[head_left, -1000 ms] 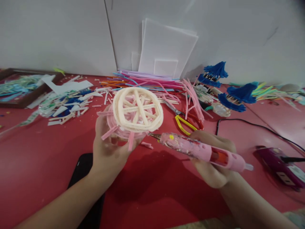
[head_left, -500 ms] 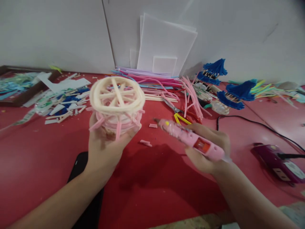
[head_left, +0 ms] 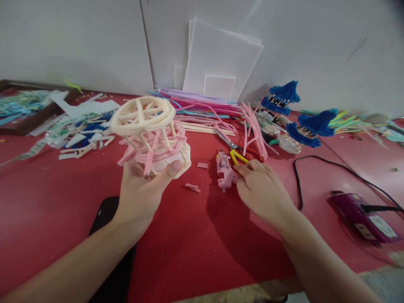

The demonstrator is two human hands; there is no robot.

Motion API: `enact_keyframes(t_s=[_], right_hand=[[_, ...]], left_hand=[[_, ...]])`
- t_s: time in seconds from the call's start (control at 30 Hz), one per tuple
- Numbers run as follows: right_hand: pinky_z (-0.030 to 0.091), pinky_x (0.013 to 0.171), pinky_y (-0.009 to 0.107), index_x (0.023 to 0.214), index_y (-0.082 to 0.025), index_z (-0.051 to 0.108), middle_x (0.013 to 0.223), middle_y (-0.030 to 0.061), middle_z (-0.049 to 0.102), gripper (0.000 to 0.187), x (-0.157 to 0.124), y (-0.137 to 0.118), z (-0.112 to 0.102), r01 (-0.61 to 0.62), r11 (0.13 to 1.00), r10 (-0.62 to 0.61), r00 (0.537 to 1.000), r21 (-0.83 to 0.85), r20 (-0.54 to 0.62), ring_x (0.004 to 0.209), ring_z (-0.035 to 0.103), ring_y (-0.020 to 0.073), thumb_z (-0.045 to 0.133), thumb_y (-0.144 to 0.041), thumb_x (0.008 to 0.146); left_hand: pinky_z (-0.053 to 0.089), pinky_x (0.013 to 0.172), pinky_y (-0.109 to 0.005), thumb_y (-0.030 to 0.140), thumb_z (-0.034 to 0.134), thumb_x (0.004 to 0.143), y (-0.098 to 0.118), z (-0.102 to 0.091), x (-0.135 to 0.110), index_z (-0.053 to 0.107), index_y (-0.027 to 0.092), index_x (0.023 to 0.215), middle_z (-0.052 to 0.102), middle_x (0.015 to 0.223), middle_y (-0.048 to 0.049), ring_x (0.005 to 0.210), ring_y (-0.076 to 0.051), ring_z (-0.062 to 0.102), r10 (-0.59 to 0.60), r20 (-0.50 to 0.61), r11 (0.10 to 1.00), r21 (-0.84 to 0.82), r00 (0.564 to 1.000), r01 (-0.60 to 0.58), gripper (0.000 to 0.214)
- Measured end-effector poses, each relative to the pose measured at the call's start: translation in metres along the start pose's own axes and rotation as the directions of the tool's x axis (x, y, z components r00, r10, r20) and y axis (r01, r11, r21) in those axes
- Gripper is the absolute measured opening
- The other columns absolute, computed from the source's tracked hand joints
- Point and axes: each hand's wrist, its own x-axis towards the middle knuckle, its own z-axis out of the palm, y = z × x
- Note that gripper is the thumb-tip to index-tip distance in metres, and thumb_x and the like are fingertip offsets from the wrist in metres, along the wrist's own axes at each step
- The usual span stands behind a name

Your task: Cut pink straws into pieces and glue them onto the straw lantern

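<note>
Two hands (head_left: 140, 191), one cream-and-pink framework (head_left: 153, 149), one glue gun (head_left: 224, 172)

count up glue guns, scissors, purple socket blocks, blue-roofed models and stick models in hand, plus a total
Glue gun: 1
Scissors: 1
Purple socket block: 1
Blue-roofed models: 2
Stick model in the left hand: 1
Total: 6

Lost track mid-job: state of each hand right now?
Left hand: holding the cream-and-pink model.
Right hand: at the pink glue gun; whether it is gripping cannot be told.
</note>
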Motion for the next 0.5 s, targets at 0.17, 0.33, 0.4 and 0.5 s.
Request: enact_keyframes(t_s=[0.17,0.33,0.4,0.5], right_hand=[[0.046,0.081,0.044,0.092,-0.017,0.072,0.096,0.0104,0.066,0.019,-0.002,-0.026,0.003,0.25,0.951,-0.171,0.916,0.183,-0.363,0.092,0.057,0.027,0.055,-0.02,0.083],[0.048,0.079,0.044,0.093,-0.02,0.071,0.091,0.0075,0.073,0.019,0.002,-0.063,0.017,0.48,0.852,-0.419,0.865,0.21,-0.278,0.087,0.059,0.0266,0.053,-0.022,0.09],[0.049,0.076,0.044,0.094,-0.019,0.072,0.088,0.0087,0.072,0.019,0.003,-0.068,0.023,0.495,0.846,-0.441,0.858,0.196,-0.265,0.085,0.06,0.0277,0.053,-0.019,0.091],[0.051,0.075,0.042,0.092,-0.018,0.073,0.084,0.0075,0.072,0.019,0.001,-0.066,0.026,0.49,0.846,-0.435,0.862,0.209,-0.26,0.082,0.061,0.0263,0.054,-0.012,0.089]], left_hand=[[0.055,0.097,-0.044,0.023,0.08,0.069,0.001,0.002,-0.001,0.069,0.024,0.091,0.075,0.103,-0.0015,0.103,-0.026,0.069,-0.013,0.032,1.0,0.028,0.999,0.012,0.024],[0.056,0.094,-0.049,0.019,0.082,0.064,-0.003,0.002,-0.003,0.065,0.024,0.087,0.074,0.095,-0.0019,0.099,-0.029,0.069,-0.06,-0.02,0.997,0.049,0.998,0.061,0.029],[0.056,0.095,-0.049,0.019,0.081,0.064,-0.004,0.003,-0.004,0.063,0.024,0.093,0.074,0.097,-0.0022,0.101,-0.029,0.069,-0.071,0.0,0.997,0.039,0.997,0.071,0.034],[0.056,0.094,-0.048,0.023,0.081,0.065,-0.001,0.005,-0.004,0.06,0.027,0.104,0.073,0.103,-0.002,0.102,-0.028,0.069,-0.062,0.014,0.998,0.017,0.998,0.062,0.044]])
